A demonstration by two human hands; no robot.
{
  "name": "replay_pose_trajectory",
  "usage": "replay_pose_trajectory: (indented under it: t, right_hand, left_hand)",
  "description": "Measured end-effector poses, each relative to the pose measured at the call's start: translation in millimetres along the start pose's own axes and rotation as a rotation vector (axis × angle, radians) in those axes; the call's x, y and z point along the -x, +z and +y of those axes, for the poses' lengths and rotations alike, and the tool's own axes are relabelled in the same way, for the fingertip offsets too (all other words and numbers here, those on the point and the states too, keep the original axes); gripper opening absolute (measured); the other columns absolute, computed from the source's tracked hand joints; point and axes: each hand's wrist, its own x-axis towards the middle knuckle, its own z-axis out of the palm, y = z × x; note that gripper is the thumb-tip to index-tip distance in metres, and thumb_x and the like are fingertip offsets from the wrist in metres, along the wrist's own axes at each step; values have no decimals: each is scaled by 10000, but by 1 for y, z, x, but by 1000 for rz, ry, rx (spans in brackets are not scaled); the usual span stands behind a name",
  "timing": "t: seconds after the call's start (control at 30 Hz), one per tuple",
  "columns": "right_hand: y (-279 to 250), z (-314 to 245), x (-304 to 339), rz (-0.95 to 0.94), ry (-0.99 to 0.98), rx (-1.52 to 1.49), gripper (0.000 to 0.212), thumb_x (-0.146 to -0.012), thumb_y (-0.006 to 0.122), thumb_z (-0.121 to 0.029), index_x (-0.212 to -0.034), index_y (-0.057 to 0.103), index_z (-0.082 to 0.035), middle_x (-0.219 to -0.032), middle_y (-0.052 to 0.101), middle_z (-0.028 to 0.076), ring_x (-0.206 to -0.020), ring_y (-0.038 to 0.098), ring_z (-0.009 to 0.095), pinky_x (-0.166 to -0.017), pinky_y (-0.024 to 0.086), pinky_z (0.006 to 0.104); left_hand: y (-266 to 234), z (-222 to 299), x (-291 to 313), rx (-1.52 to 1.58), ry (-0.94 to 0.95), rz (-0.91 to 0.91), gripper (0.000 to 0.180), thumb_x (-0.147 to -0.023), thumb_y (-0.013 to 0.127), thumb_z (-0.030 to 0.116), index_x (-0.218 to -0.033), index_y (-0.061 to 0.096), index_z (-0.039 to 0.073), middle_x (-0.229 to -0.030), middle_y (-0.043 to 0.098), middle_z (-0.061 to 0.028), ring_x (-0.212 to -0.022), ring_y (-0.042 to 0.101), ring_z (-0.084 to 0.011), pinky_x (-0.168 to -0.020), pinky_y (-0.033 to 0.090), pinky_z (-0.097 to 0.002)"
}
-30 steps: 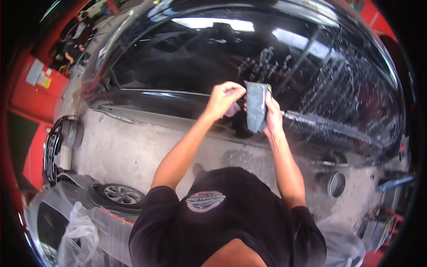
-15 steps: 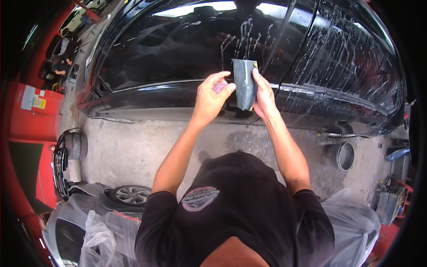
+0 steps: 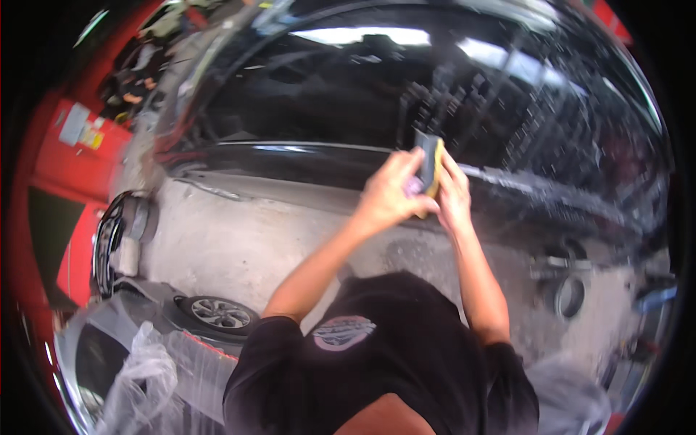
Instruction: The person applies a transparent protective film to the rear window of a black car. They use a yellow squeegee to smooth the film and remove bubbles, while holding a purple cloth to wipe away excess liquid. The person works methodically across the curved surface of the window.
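A sanding block (image 3: 430, 165), yellow at its edge with a dark grey sheet over its face, is tilted on edge in front of me. My right hand (image 3: 455, 194) grips it from the right side. My left hand (image 3: 386, 192) is closed round a small pinkish-purple lump (image 3: 414, 185), perhaps a sponge, its fingers against the block's grey face. Just beyond both hands stands the side of a glossy black car (image 3: 319, 109), with whitish wet streaks down its surface. Motion blurs the view.
A grey bucket (image 3: 569, 297) stands on the concrete floor (image 3: 239, 232) at the right. Behind me on the left are a car wheel (image 3: 221, 313) and clear plastic sheeting (image 3: 145, 384). Red equipment (image 3: 54, 159) lines the far left, where another person (image 3: 134, 83) shows.
My hands have come together and nearer to me. The block has turned edge-on, showing more yellow, and my left fingers now meet it. The view has swung, shifting the car.
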Motion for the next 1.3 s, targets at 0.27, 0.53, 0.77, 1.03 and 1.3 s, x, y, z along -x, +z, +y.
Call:
replay_pose_trajectory:
  t: [0.27,0.53,0.77,1.03,1.3]
  right_hand:
    - [-11,17,3,71,-36,282,541,-1050,633,-118,-1527,504,102,-1391,673,147,-1222,636,178,-1042,502,313]
    - [-9,21,2,-15,29,155,529,-1064,594,-142,-1543,507,65,-1374,684,104,-1213,631,157,-1062,471,293]
    - [-12,16,-2,25,-161,309,563,-1062,594,-169,-1578,481,25,-1519,595,122,-1360,568,196,-1150,424,322]
    - [24,-12,6,-96,-93,326,789,-949,778,-308,-1599,444,-10,-1465,605,167,-1327,586,234,-1115,461,368]
    - [-10,-5,4,-52,122,-284,602,-1023,568,-179,-1573,435,28,-1417,632,136,-1281,631,210,-1104,507,374]
  left_hand:
    - [-5,16,12,162,-264,-172,1000,-838,834,305,-1681,322,141,-1398,555,-183,-1161,653,-366,-944,552,-443]
    - [-10,-15,25,479,-379,-128,593,-890,724,122,-1448,577,-12,-1222,679,-114,-1020,685,-177,-881,583,-340]
    - [-19,-12,19,517,-257,150,582,-882,726,111,-1423,583,-49,-1243,695,-130,-1105,664,-148,-962,558,-343]
    - [-18,18,9,-68,-128,55,763,-813,866,201,-1512,591,67,-1067,644,-144,-984,690,-278,-857,551,-405]
    - [-23,-10,18,419,-357,151,231,-953,756,86,-1157,746,-22,-1046,671,-57,-828,660,-113,-628,568,-271]
